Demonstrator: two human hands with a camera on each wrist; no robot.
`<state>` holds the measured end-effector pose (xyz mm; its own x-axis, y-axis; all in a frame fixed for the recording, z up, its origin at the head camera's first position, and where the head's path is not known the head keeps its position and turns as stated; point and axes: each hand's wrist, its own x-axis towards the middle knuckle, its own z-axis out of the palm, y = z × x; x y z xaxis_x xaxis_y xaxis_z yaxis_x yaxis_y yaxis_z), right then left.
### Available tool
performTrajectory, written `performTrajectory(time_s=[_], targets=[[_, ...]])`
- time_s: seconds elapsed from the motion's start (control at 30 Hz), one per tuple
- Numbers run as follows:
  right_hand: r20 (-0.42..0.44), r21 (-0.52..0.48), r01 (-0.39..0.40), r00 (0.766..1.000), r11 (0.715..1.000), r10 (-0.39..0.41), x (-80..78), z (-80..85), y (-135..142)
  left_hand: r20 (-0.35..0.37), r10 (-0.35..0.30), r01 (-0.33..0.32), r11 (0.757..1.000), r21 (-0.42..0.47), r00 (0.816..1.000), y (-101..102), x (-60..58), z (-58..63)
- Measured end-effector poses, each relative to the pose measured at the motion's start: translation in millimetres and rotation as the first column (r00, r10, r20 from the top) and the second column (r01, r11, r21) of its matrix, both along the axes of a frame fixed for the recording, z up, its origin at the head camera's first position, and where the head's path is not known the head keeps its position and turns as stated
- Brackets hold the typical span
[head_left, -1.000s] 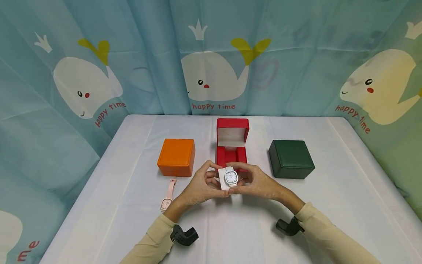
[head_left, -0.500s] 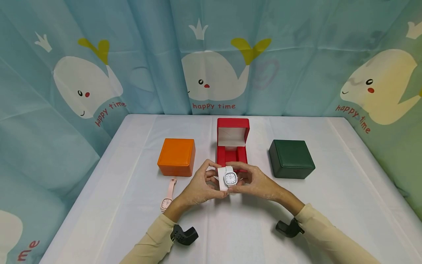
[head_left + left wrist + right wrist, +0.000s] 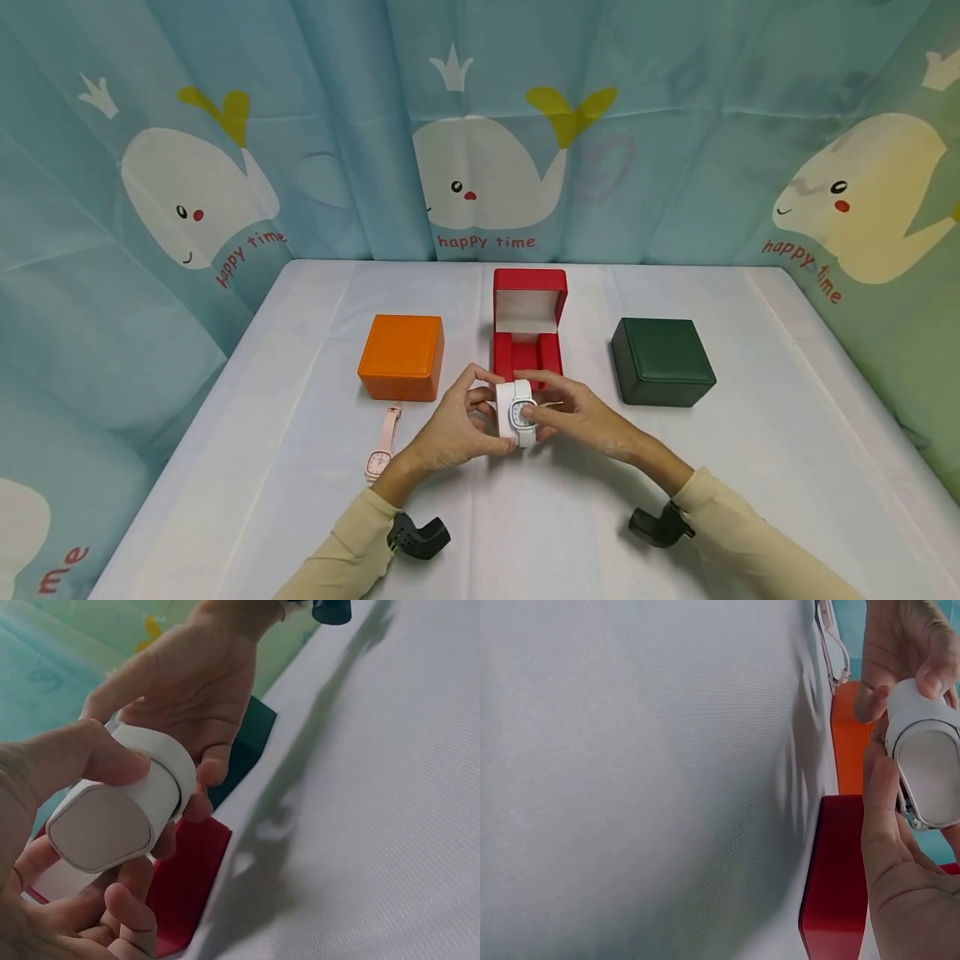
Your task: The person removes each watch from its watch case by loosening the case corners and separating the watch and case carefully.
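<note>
Over the white, fabric-topped bench (image 3: 247, 508), at the frame's lower centre, the left hand (image 3: 454, 425) pinches a smooth, rounded pillow (image 3: 101, 829); the right hand (image 3: 591, 418) grips the square-faced, soft-cornered watch (image 3: 516, 409) around it.

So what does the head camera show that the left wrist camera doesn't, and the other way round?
Only the head view shows the pink watch, the orange box and the dial of the white watch, partly covered by the right hand.

Only the left wrist view shows the flat end of the white cushion and the right hand's palm.

Both show the left hand holding the cushion, the white strap around it, the red box and the green box.
</note>
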<state>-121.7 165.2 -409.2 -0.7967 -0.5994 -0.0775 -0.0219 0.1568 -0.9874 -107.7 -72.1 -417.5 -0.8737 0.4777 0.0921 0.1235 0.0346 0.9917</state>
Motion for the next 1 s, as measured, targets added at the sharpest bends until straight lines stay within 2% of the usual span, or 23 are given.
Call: performTrajectory(time_s=[0.47,1.0], targets=[[0.015,-0.012,0.033,0.999,0.999,-0.033,0.7,-0.6,2.8,0.028,-0.016,0.016,1.000,0.020,0.999,0.7,0.4,1.4],[0.013,-0.039,0.064,0.998,0.997,-0.064,1.9,-2.2,5.6,0.069,0.022,-0.022,1.000,0.003,0.997,1.2,2.5,3.2]])
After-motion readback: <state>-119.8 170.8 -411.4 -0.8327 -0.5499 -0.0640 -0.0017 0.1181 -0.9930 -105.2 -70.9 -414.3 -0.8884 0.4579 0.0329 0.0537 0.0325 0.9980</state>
